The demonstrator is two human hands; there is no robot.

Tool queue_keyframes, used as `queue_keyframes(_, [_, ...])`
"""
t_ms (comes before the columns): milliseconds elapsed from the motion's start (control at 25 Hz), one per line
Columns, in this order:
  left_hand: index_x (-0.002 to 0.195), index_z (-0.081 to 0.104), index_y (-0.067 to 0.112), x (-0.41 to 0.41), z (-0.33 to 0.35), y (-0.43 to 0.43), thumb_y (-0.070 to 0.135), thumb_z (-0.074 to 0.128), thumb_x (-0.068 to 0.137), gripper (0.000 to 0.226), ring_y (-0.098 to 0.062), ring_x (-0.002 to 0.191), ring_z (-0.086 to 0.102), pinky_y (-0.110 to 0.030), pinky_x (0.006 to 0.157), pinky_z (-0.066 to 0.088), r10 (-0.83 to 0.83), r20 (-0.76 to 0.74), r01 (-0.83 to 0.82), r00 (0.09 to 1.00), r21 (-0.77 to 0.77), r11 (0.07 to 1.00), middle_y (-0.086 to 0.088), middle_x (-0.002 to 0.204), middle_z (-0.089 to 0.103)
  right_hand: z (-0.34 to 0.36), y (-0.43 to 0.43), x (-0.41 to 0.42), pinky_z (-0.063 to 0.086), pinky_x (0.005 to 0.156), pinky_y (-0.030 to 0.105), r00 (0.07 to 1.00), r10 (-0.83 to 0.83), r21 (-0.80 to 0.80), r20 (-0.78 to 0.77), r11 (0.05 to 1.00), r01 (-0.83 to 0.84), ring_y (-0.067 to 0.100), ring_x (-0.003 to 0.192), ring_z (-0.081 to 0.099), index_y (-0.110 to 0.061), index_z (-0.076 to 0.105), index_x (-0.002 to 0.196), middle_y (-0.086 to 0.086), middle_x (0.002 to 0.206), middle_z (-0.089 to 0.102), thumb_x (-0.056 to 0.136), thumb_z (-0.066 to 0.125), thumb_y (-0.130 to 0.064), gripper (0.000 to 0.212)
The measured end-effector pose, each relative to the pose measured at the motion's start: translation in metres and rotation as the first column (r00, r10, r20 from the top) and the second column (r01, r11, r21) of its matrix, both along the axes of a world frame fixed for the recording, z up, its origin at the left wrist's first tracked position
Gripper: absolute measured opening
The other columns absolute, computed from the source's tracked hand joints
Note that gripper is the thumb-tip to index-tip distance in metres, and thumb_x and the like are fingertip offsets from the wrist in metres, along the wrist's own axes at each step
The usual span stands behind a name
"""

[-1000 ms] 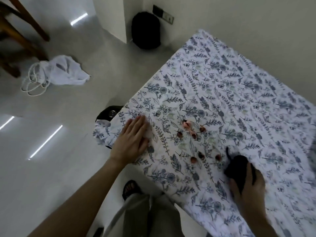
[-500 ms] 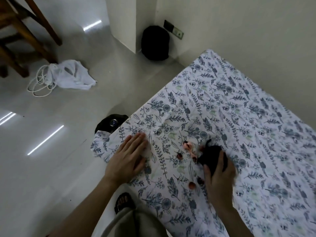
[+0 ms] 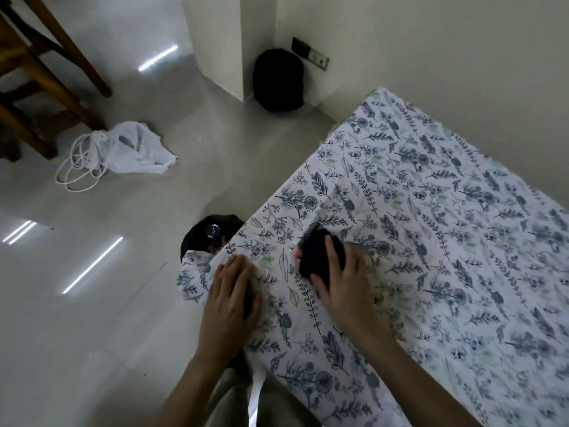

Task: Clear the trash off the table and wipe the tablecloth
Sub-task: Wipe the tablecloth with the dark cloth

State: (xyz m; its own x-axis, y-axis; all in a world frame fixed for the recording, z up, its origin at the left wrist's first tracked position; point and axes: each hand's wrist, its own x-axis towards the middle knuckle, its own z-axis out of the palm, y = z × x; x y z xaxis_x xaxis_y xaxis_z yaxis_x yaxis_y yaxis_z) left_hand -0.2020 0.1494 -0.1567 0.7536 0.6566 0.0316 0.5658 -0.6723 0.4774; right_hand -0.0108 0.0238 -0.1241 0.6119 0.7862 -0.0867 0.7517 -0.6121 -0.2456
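Off the tabletop's left edge, on the pale glossy floor (image 3: 92, 303), lies a crumpled white drawstring bag (image 3: 129, 151) beside some brown wooden furniture legs (image 3: 46, 87), and close under the near left corner sits a black-lined bin (image 3: 209, 234) with something shiny inside. My left hand (image 3: 229, 298) lies flat at that corner, fingers straight and together, holding nothing, only pinning the white tablecloth printed with blue-grey leaves and flowers (image 3: 446, 241), which puckers a little under my fingertips where it hangs over the edge. Just right of it, my right hand (image 3: 345, 282) has its grip closed over a dark, bunched wiping cloth (image 3: 317, 257), pressed down on the tabletop near its left edge. A scrap of pink trash (image 3: 297, 251) peeks out at the cloth's left side; whether more is gathered beneath it I cannot tell. I judge I am mid-sweep, herding the scraps toward the corner above the bin. The next move, as I see it, calls for pushing the cloth on leftward past my left hand so the scraps drop over the edge into the bin, keeping the tablecloth pinned so it does not slide with them. Farther right the tablecloth shows no trash that I can see.
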Motion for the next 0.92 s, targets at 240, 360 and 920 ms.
queue_keyframes(240, [0.141, 0.037, 0.013, -0.027, 0.002, 0.029, 0.040, 0.039, 0.095, 0.054, -0.021, 0.141, 0.027, -0.043, 0.111, 0.039, -0.227, 0.005, 0.227, 0.974, -0.023, 0.974, -0.009, 0.151, 0.035, 0.009, 0.060, -0.036, 0.047, 0.097, 0.047, 0.998, 0.063, -0.020, -0.022, 0.998, -0.063, 0.037, 0.128, 0.034, -0.024, 0.009, 0.149, 0.022, 0.141, 0.032, 0.091, 0.049, -0.046, 0.074])
queue_keyframes(360, [0.143, 0.034, 0.014, -0.032, 0.004, 0.040, 0.039, 0.040, 0.095, 0.055, -0.020, 0.142, 0.027, -0.043, 0.111, 0.038, -0.322, -0.017, 0.322, 0.947, -0.020, 0.947, -0.007, 0.152, 0.032, 0.014, 0.054, -0.018, 0.046, 0.098, 0.049, 0.999, 0.051, -0.030, 0.007, 0.998, -0.050, 0.036, 0.119, 0.042, -0.019, 0.020, 0.147, 0.024, 0.134, 0.040, 0.088, 0.057, -0.037, 0.072])
queue_keyframes(920, [0.137, 0.040, 0.004, -0.019, -0.007, 0.053, 0.039, 0.026, 0.097, 0.055, -0.030, 0.140, 0.030, -0.046, 0.114, 0.030, -0.416, -0.007, 0.415, 0.910, 0.052, 0.908, -0.016, 0.149, 0.036, 0.042, -0.218, -0.002, 0.043, 0.095, 0.055, 0.894, -0.432, -0.173, -0.116, 0.895, 0.410, 0.039, 0.121, 0.039, -0.018, 0.027, 0.144, 0.020, 0.138, 0.038, 0.086, 0.053, -0.054, 0.073])
